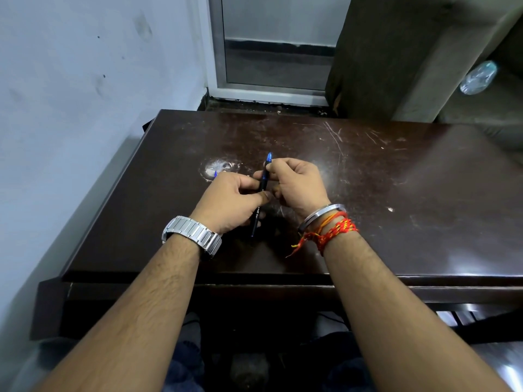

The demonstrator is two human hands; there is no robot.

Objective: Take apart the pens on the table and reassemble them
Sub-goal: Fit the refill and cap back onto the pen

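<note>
Blue-capped pen (261,190), middle behind fingers (259,197)

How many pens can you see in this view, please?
1 clearly: a dark blue pen gripped by both hands above the table. A blue sliver behind the left hand may be another, mostly hidden.

Scratched dark table (368,171), pale wall (85,66), metal-framed door (271,46), crumpled plastic bottle (478,77).
</note>
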